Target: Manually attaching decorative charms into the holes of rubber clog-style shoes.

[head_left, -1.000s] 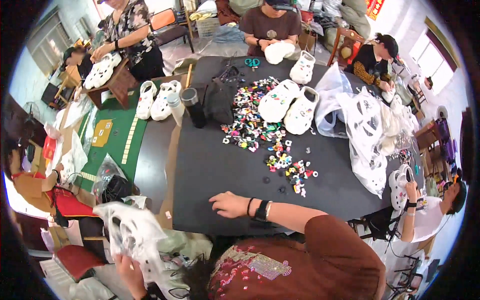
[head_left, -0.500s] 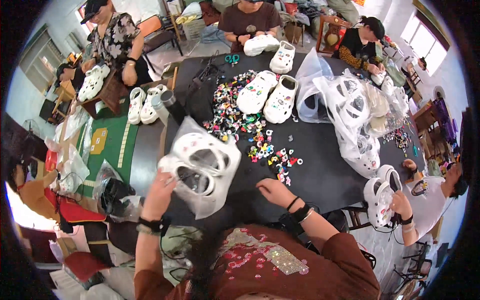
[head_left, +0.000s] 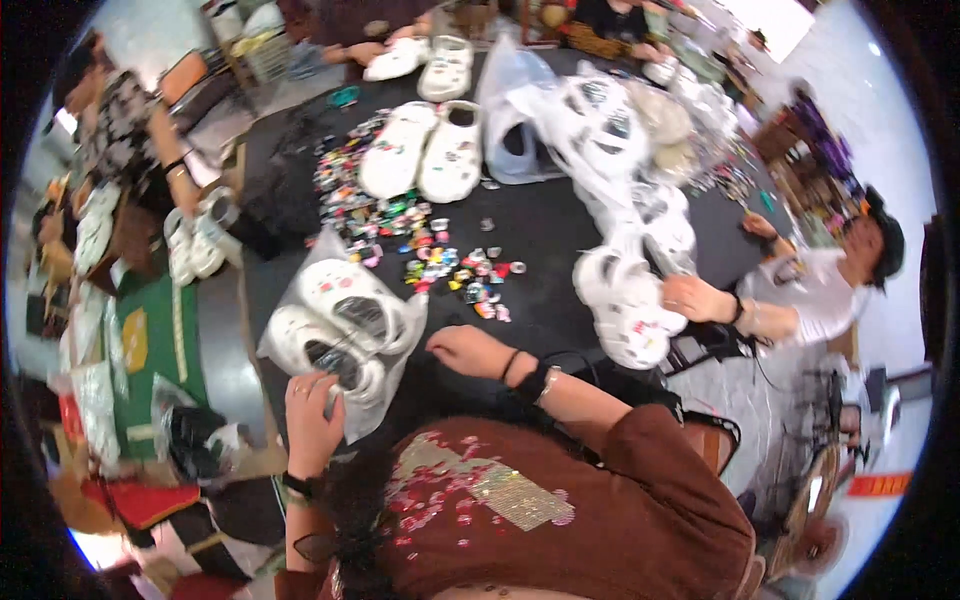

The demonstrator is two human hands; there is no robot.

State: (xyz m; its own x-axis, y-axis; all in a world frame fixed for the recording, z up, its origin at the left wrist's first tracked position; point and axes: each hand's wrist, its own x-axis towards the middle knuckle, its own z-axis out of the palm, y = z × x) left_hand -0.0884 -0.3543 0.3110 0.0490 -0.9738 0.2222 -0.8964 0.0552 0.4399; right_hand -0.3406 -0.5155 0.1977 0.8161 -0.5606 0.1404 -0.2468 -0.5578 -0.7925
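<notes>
A clear plastic bag (head_left: 392, 372) with a pair of white clogs (head_left: 345, 305) inside is at the table's near left. My left hand (head_left: 313, 425) is at its near edge, fingers curled against the plastic; a ring shows on it. To the right of the bag, my right hand (head_left: 470, 350) hovers by the near edge of the table, its fingers loosely curled together. Nothing shows in it. Small colourful shoe charms (head_left: 480, 275) lie scattered just beyond that hand. Farther back, a pair of white clogs (head_left: 450, 150) decorated with charms stands beside the larger charm pile (head_left: 345, 180).
Several bagged white clogs (head_left: 605, 130) are heaped at the right of the black table (head_left: 530, 235). A co-worker's hand (head_left: 700, 298) holds white clogs (head_left: 630, 310) at the right corner. Beyond the left side are a green mat (head_left: 150, 370) and a dark cylinder (head_left: 255, 238).
The view has swung to the right. The bagged clogs have come nearer to me, and my left hand has shifted from their left side to the near edge. My right hand keeps its loose curl.
</notes>
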